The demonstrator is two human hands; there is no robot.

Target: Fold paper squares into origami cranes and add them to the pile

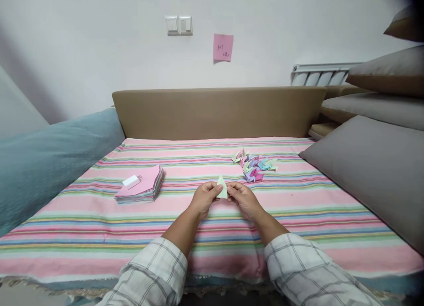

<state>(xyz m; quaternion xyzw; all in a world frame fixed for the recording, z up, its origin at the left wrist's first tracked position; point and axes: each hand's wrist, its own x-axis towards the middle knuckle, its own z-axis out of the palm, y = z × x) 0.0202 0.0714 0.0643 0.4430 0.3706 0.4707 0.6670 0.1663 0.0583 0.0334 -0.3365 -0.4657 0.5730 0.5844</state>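
A small pale green folded paper (221,187) with a pointed top is held upright between my two hands, above the striped cloth. My left hand (206,198) pinches its left edge between thumb and fingers. On the other side, my right hand (242,200) has thumb and fingers closed at the paper's right edge. Beyond my right hand lies a cluster of several small folded paper pieces (253,164) in pink, purple, blue and green. Off to the left sits a stack of coloured paper sheets (142,184), pink on top, with a white plug adapter (131,182) resting on it.
A pink-striped cloth (132,231) covers the surface. Behind it stands a brown padded board (215,114). Grey cushions (371,164) are piled on the right, and a blue-green cushion (62,156) borders the left. A pink note (223,47) and switches (179,25) are on the wall.
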